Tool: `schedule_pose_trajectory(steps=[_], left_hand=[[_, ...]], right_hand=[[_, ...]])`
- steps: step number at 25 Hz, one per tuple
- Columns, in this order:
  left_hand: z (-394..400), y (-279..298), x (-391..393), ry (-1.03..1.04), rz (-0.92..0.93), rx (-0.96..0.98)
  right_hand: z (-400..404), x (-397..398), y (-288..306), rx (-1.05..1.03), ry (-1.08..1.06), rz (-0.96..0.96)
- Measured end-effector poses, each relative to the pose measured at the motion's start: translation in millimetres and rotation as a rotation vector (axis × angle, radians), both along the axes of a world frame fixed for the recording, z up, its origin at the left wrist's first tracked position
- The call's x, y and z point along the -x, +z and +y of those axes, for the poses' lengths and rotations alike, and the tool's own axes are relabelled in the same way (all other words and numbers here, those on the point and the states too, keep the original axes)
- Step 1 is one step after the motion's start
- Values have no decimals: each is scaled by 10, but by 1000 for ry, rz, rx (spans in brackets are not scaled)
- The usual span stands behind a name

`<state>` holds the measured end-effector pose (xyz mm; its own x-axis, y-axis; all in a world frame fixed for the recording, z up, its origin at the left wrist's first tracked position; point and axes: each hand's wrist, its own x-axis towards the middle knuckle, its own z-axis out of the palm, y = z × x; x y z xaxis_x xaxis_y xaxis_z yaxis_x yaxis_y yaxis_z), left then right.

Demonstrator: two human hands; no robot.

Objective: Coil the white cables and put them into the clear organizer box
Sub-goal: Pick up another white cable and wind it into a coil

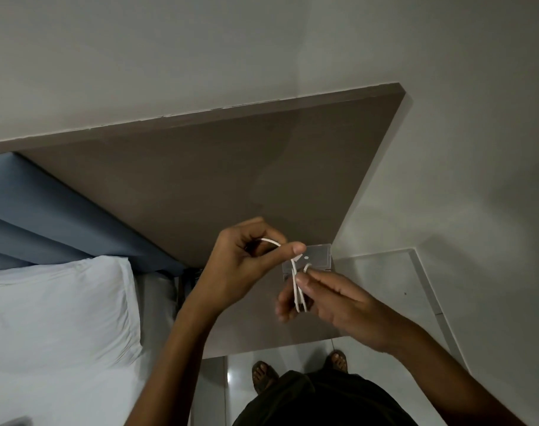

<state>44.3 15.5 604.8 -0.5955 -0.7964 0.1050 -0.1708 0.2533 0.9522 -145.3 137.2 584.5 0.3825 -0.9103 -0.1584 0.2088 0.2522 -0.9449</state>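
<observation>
A thin white cable (295, 273) is held between both hands above the brown table (219, 179). My left hand (246, 265) pinches one end, which arcs out of its fist. My right hand (326, 298) grips several loops of the cable between fingers and thumb. The clear organizer box (319, 256) lies on the table's right edge, just behind my hands; its lid stands open and my fingers hide its near part.
A bed with a white pillow (56, 315) and a blue headboard (47, 210) lies left of the table. A white wall rises behind. Glossy floor tiles (382, 278) and my sandalled feet (263, 375) show below.
</observation>
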Motion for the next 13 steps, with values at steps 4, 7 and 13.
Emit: schedule_pose_trajectory(steps=[4, 7, 13], left_hand=[[60, -125, 126, -40, 127, -178], [274, -257, 240, -112, 65, -207], [146, -191, 67, -37, 33, -91]], right_hand=[[-83, -85, 236, -250, -13, -1092], [-248, 3, 408, -124, -353, -1267], [-310, 131, 154, 318, -643, 748]])
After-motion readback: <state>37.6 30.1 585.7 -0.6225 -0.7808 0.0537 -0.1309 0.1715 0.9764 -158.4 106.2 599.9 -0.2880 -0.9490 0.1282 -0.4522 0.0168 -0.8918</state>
